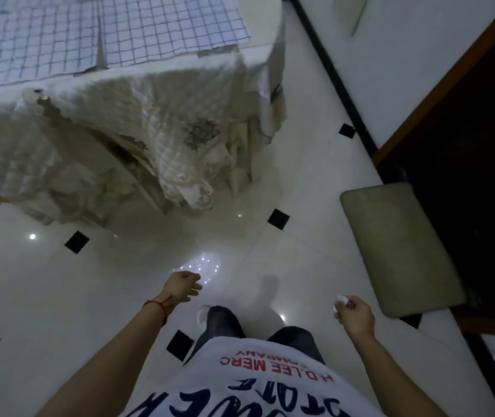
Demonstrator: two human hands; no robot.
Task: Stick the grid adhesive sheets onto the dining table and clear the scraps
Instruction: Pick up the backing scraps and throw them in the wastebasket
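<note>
- Overhead, blue-lined white grid adhesive sheets lay on the cloth-draped bench.
- Right hand pinched a small white paper scrap.
- Left hand hung loosely curled, holding nothing.

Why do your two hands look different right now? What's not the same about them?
The right hand is pinched shut on a small white scrap; the left hand holds nothing, its fingers loosely curled. The left wrist wears a red string bracelet; the right wrist is bare. The left hand reaches further forward than the right. Both hang over the shiny white floor, away from the table.
</note>
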